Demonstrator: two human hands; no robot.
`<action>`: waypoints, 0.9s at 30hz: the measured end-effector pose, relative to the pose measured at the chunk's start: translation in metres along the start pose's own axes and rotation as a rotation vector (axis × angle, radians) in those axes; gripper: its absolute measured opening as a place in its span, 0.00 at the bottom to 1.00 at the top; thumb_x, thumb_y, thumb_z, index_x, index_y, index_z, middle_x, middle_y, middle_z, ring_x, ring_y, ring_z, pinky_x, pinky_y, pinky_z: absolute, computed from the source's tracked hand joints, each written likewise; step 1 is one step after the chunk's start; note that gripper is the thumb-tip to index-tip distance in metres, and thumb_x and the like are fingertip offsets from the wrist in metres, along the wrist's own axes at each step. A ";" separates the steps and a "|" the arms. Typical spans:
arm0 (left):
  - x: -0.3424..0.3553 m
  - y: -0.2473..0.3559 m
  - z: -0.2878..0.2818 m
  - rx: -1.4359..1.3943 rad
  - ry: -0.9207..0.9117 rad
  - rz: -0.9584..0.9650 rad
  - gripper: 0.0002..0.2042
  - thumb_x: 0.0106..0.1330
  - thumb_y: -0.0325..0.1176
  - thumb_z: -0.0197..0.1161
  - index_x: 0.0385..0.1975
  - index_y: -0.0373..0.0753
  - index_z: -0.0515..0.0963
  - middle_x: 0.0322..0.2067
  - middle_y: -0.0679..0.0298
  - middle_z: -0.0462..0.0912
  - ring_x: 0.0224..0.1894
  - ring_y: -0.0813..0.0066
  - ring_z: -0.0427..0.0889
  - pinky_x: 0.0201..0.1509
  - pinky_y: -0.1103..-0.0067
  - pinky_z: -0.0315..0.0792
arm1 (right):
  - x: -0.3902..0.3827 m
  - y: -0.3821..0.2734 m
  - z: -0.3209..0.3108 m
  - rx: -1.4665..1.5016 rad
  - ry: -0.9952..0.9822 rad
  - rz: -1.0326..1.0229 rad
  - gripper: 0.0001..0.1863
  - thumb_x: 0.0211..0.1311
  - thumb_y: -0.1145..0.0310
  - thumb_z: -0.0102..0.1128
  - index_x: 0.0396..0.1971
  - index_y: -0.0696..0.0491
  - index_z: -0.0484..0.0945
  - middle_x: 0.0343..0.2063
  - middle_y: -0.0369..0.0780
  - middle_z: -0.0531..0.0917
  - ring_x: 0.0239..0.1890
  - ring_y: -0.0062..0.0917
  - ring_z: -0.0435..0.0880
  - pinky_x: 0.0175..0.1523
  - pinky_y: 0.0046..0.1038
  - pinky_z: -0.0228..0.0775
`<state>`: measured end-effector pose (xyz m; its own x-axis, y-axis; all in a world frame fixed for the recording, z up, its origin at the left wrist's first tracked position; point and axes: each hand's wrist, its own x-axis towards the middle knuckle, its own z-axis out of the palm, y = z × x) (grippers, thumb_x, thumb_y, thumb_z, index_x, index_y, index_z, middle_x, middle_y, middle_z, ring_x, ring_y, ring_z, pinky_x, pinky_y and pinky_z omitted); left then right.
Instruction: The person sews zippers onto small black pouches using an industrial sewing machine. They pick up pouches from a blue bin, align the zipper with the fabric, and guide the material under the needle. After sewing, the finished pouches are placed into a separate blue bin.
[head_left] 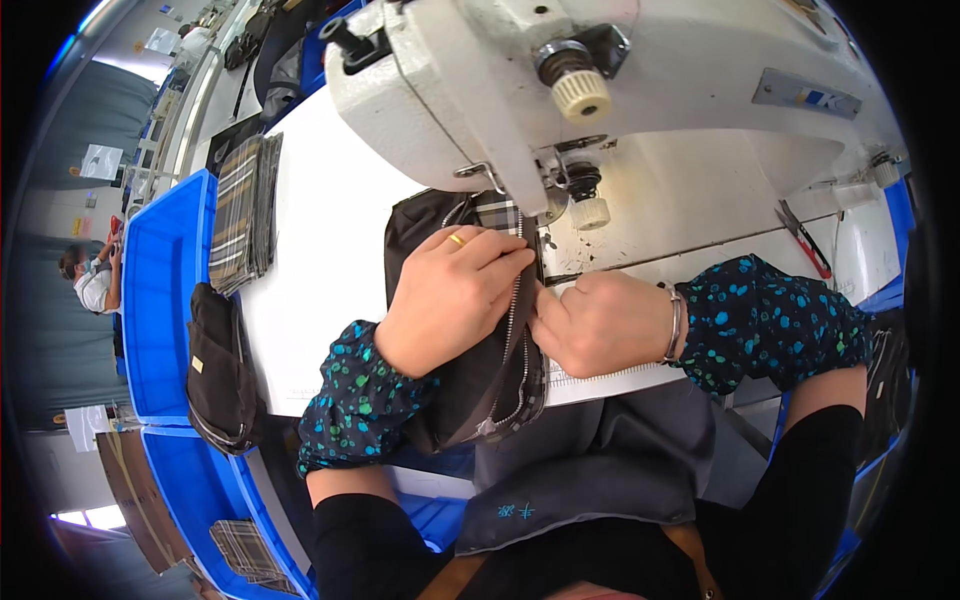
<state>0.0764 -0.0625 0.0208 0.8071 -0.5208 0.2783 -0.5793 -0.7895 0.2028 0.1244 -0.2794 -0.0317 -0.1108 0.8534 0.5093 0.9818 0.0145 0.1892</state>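
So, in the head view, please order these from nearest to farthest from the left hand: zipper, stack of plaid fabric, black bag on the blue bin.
1. zipper, under the left hand's fingertips.
2. black bag, on the blue bin, to its left.
3. stack of plaid fabric, farther up-left; close to second.

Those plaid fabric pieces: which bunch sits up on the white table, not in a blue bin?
The plaid stack left of the sewing machine lies on the white table; the other plaid pieces lie in the lower blue bin.
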 end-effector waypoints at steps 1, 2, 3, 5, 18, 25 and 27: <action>-0.001 0.002 0.000 0.007 -0.003 -0.017 0.17 0.52 0.25 0.70 0.44 0.38 0.87 0.45 0.64 0.87 0.44 0.62 0.85 0.51 0.69 0.79 | 0.000 0.000 -0.001 0.005 0.002 -0.002 0.11 0.44 0.66 0.63 0.22 0.59 0.81 0.18 0.41 0.76 0.18 0.23 0.77 0.17 0.25 0.67; -0.002 0.005 0.000 0.014 -0.005 -0.035 0.17 0.52 0.25 0.70 0.44 0.38 0.87 0.45 0.64 0.87 0.44 0.62 0.85 0.51 0.69 0.79 | 0.000 0.001 -0.004 0.010 0.003 -0.004 0.10 0.43 0.66 0.63 0.21 0.59 0.81 0.18 0.40 0.75 0.17 0.23 0.76 0.17 0.25 0.66; -0.002 0.009 0.000 0.016 -0.005 -0.054 0.16 0.54 0.24 0.70 0.45 0.38 0.87 0.44 0.64 0.87 0.44 0.62 0.85 0.51 0.68 0.78 | 0.001 0.002 -0.007 0.017 0.009 -0.014 0.10 0.42 0.66 0.63 0.20 0.58 0.80 0.17 0.40 0.75 0.16 0.23 0.75 0.17 0.25 0.65; -0.003 0.014 0.005 0.040 0.012 -0.042 0.17 0.54 0.27 0.70 0.46 0.36 0.86 0.45 0.63 0.85 0.46 0.64 0.84 0.55 0.68 0.77 | 0.000 0.000 -0.012 0.044 -0.038 0.021 0.10 0.41 0.65 0.63 0.19 0.58 0.81 0.18 0.40 0.75 0.16 0.23 0.75 0.17 0.25 0.65; 0.006 0.016 0.017 0.098 0.075 -0.157 0.18 0.59 0.26 0.68 0.51 0.40 0.86 0.47 0.62 0.84 0.48 0.59 0.83 0.54 0.67 0.76 | -0.005 0.000 -0.006 -0.029 -0.077 0.146 0.14 0.47 0.66 0.63 0.25 0.64 0.84 0.36 0.67 0.86 0.15 0.28 0.82 0.17 0.28 0.70; -0.004 0.021 0.001 -0.075 -0.033 -0.144 0.17 0.54 0.26 0.72 0.45 0.43 0.89 0.36 0.68 0.81 0.41 0.64 0.80 0.53 0.66 0.73 | -0.007 -0.021 -0.016 -0.080 -0.122 0.117 0.18 0.46 0.67 0.63 0.28 0.70 0.83 0.36 0.70 0.84 0.14 0.30 0.81 0.16 0.30 0.70; -0.006 0.022 0.003 -0.075 -0.027 -0.124 0.18 0.53 0.27 0.73 0.46 0.44 0.89 0.35 0.69 0.81 0.40 0.65 0.80 0.53 0.67 0.73 | -0.006 -0.024 -0.018 -0.074 -0.105 0.113 0.18 0.44 0.66 0.63 0.27 0.70 0.84 0.34 0.70 0.84 0.16 0.31 0.82 0.17 0.29 0.71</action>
<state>0.0587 -0.0779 0.0210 0.8752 -0.4303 0.2212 -0.4811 -0.8224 0.3036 0.0986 -0.2943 -0.0244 0.0204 0.8973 0.4410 0.9726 -0.1201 0.1992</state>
